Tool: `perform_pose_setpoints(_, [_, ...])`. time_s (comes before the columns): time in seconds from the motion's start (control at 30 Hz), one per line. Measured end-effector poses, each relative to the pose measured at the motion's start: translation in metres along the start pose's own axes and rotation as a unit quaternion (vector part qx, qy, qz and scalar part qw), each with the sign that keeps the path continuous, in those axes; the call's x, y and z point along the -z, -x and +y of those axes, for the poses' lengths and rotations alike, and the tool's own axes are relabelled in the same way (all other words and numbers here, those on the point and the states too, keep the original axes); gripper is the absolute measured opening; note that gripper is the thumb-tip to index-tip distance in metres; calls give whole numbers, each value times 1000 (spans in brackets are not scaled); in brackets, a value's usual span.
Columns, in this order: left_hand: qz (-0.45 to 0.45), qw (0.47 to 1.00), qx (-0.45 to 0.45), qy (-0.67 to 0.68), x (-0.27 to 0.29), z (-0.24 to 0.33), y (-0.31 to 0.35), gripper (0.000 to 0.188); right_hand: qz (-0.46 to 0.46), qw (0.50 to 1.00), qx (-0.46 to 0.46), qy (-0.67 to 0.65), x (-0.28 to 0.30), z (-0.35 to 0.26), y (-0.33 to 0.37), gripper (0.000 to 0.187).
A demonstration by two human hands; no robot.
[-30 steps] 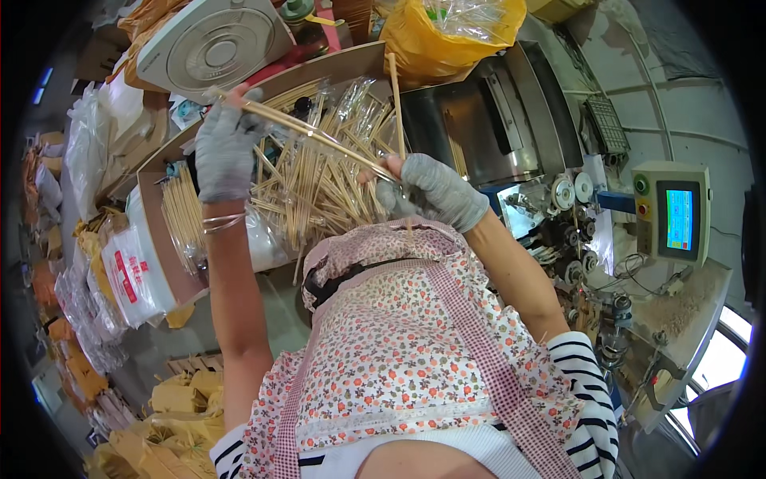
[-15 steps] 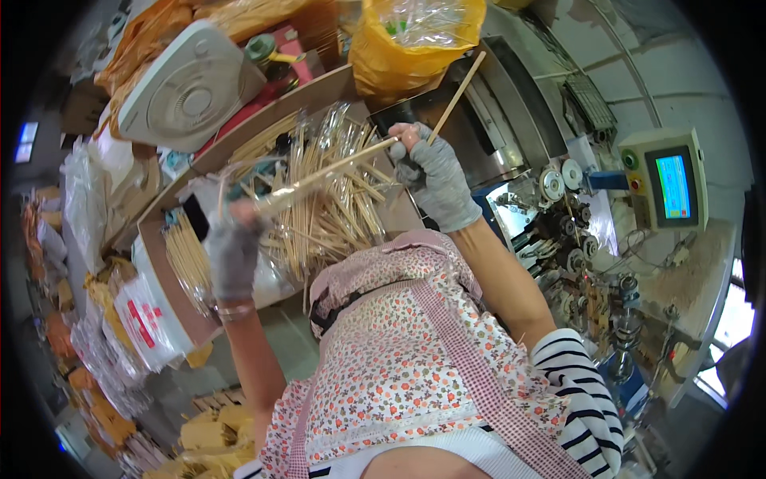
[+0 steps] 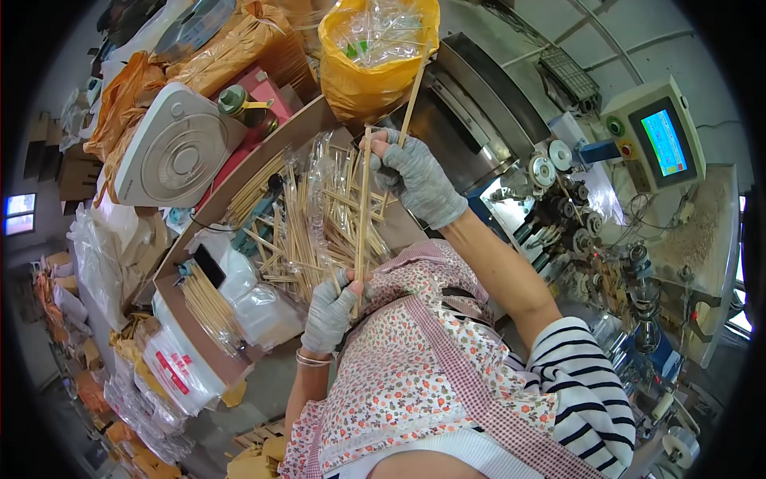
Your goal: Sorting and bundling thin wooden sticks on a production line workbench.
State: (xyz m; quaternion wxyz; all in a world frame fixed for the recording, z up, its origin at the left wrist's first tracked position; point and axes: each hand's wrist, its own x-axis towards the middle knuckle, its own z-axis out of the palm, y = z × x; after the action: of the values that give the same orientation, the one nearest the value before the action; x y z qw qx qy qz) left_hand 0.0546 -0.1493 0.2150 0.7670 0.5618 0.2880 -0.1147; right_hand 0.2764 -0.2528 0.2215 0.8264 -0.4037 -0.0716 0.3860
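Observation:
Both my hands wear grey gloves with bare fingertips. My left hand is closed round the lower end of pale wooden chopsticks, which stand nearly upright; whether a clear sleeve covers them I cannot tell. At their top end are the fingertips of my right hand. Through my right fist runs another wooden chopstick, tilted, its upper end in front of the yellow bag. Behind my hands, a heap of chopsticks in clear wrappers lies in a cardboard box.
At the back stands a yellow bag of clear plastic. A white fan leans left of it. Machinery with rollers and a lit control panel stands on the right. A dark phone-like slab lies by loose chopsticks in the box.
My left hand has moved right and toward my body, turning the chopsticks from nearly level to nearly upright. My right hand keeps its hold on the tilted chopstick. The whole view has shifted.

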Motion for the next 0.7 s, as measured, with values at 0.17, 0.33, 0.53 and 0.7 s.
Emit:
perform_pose_setpoints(0.17, [43,999,-3,12,2,-4,0,20,12,1000,-4,-6,2,3,-1,15])
perform_pose_setpoints(0.33, [64,998,-17,23,-3,-4,-1,16,7,1000,-9,-17,5,5,-1,15])
perform_pose_setpoints(0.53, [72,997,-27,22,-7,-6,0,16,7,1000,-13,8,3,1,4,17])
perform_pose_setpoints(0.7, [91,995,-31,1,-8,-7,2,14,-11,1000,-6,-27,2,2,5,17])
